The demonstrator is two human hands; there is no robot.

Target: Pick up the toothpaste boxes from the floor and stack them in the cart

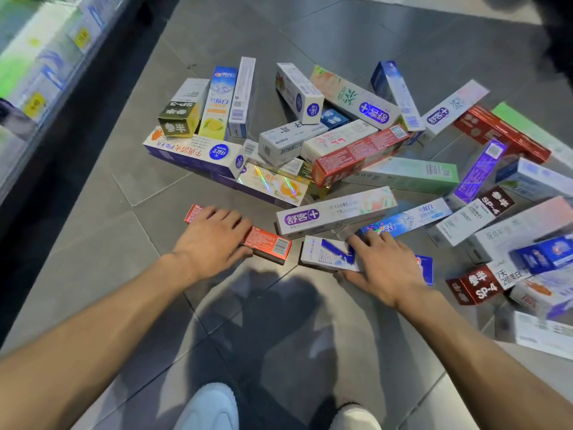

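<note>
The left hand (214,240) curls its grip around a flat red cardboard toothpaste box (266,243); the right hand (383,263) grips a white-and-blue cardboard box (325,254). Both boxes lie on the grey tiled floor (124,249), nearest a scattered heap of toothpaste boxes (341,150). A stocked shop shelf (40,72) runs along the left.

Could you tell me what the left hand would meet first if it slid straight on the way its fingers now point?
The left hand already lies over the red box. Going on up and right along the floor, it would probably first meet the white and purple box, though depth is hard to judge.
</note>
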